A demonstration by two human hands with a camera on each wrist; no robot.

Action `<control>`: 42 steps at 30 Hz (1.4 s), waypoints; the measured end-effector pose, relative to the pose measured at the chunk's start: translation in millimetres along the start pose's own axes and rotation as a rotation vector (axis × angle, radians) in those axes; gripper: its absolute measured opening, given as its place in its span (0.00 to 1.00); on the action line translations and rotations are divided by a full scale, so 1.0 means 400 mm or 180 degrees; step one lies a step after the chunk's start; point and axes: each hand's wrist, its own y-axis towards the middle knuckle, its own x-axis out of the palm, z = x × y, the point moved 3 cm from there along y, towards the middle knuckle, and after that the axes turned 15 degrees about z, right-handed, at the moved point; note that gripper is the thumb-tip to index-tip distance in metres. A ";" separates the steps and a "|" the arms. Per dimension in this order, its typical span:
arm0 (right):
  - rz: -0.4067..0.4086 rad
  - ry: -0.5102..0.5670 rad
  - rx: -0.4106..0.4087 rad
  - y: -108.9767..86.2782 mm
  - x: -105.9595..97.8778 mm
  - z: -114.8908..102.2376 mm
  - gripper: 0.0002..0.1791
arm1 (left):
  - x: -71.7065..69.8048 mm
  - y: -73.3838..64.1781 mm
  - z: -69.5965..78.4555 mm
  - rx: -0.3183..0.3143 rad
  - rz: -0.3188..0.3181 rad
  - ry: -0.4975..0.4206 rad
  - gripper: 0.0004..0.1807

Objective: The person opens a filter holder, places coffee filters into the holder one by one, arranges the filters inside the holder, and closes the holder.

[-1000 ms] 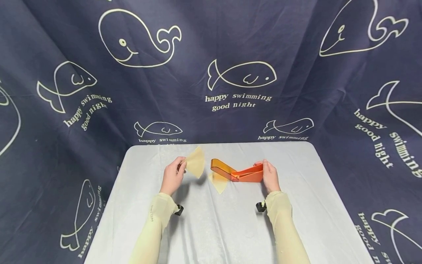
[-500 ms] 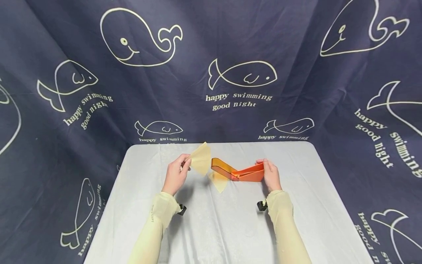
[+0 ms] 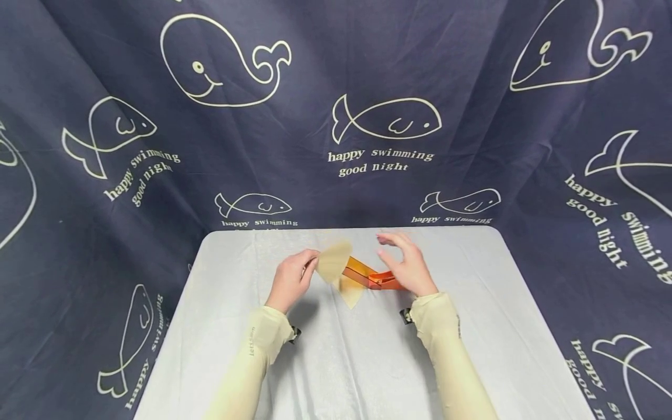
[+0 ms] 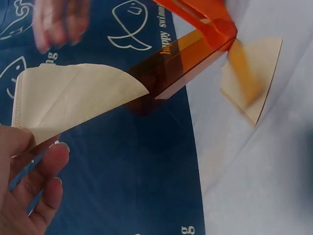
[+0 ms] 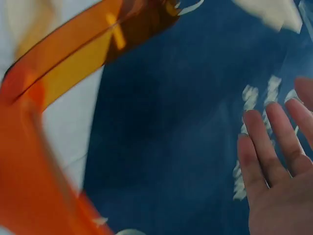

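1. One cone-shaped coffee filter paper [image 3: 335, 262] is in the air, beside the raised amber lid [image 3: 359, 272] of one orange container [image 3: 388, 284].
2. The left hand [image 3: 291, 280] pinches it by the edge; the right hand [image 3: 408, 267] has fingers well apart, holding nothing.
3. The step seems handling this paper; next probably calls for a light second grip.
4. One second filter paper [image 3: 350, 298] lies on the worktop [image 3: 378, 361]: two papers visible.

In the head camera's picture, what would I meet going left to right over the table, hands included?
Left hand, the tan paper fan it pinches, the orange-and-amber case, right hand. The second paper fan overlaps too much to place.
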 end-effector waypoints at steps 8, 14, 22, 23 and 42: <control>-0.0547 0.0121 -0.0348 0.001 0.071 -0.089 0.18 | 0.016 0.000 0.034 0.0475 -0.0125 0.0133 0.07; -0.0607 0.0125 -0.0339 -0.010 0.076 -0.094 0.06 | 0.024 -0.008 0.036 0.0361 -0.0215 -0.0010 0.07; -0.0280 0.0231 -0.0092 -0.005 0.052 -0.102 0.05 | 0.044 -0.029 0.007 -0.0341 -0.0252 -0.0393 0.06; -0.0242 0.0250 -0.0076 -0.004 0.050 -0.104 0.05 | 0.046 -0.032 0.004 -0.0368 -0.0252 -0.0424 0.05; -0.0420 0.0198 -0.0376 0.006 0.058 -0.124 0.09 | 0.044 -0.027 0.014 0.0372 -0.0269 0.0077 0.03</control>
